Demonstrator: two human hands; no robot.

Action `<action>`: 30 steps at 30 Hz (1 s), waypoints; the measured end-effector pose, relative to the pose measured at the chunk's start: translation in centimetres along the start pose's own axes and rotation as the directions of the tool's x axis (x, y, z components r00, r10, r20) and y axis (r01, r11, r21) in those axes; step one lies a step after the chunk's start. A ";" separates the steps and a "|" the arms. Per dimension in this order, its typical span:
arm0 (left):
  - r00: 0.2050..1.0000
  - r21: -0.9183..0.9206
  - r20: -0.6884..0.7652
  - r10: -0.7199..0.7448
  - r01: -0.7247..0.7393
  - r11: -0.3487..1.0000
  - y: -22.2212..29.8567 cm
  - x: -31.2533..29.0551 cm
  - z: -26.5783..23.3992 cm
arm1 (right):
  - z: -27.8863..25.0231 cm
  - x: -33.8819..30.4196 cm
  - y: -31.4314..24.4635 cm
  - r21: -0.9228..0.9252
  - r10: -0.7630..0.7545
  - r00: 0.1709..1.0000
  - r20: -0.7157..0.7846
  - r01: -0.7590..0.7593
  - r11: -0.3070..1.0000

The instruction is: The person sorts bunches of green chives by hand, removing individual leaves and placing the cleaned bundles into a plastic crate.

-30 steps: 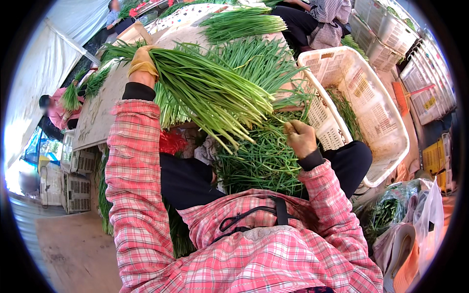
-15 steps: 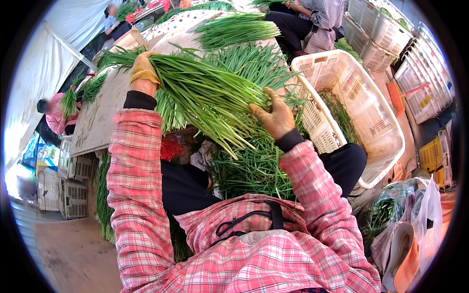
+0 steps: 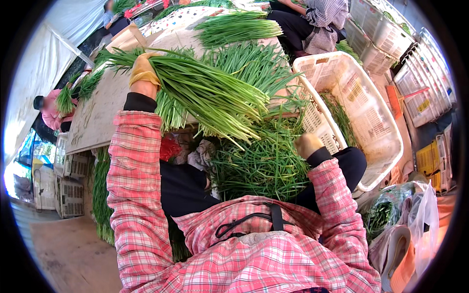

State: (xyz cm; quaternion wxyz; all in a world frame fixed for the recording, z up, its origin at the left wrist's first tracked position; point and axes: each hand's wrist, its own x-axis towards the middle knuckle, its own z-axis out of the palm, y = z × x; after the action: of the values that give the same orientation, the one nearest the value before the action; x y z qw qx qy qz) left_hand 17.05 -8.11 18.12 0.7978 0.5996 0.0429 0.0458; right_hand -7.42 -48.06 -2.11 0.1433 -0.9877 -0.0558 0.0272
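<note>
A large bunch of green Chinese chives is gripped by my left hand, which wears a yellowish glove. The leaves trail off past the hand to the left, and the paler stem ends fan out to the lower right. My right hand, gloved too, is off the bunch, beside the white crate's near wall. It is smeared by motion, so its fingers cannot be made out. Below the bunch, a heap of loose chives lies between my knees.
A long white plastic crate with some greens inside stands at my right. More chives lie on the board table ahead. Stacked crates and a plastic bag are at the right. Other people sit around the table.
My right hand has left the chives' stem ends and moved right and toward me, next to the crate. My left hand keeps its hold in nearly the same place.
</note>
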 end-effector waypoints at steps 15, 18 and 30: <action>0.996 0.014 0.076 -0.050 0.050 0.999 -0.8 -1.4 1.1 | -3.9 5.1 -8.6 0.489 0.142 0.793 -0.593 0.214 0.846; 0.997 0.029 0.019 -0.071 0.071 0.997 -1.6 -1.9 1.4 | -3.0 4.4 -7.0 0.569 0.186 0.798 -0.573 0.225 0.791; 0.999 -0.029 -0.042 -0.024 0.023 0.999 -3.2 -0.3 0.5 | -3.2 2.9 -8.4 0.947 0.220 0.949 -0.226 0.161 0.279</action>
State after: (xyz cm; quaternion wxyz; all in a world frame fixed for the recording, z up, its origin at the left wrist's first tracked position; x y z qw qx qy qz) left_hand 16.88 -9.55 15.17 0.8056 0.5866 0.0664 0.0496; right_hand -5.17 -40.64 3.22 0.7133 -0.6937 0.0141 -0.0991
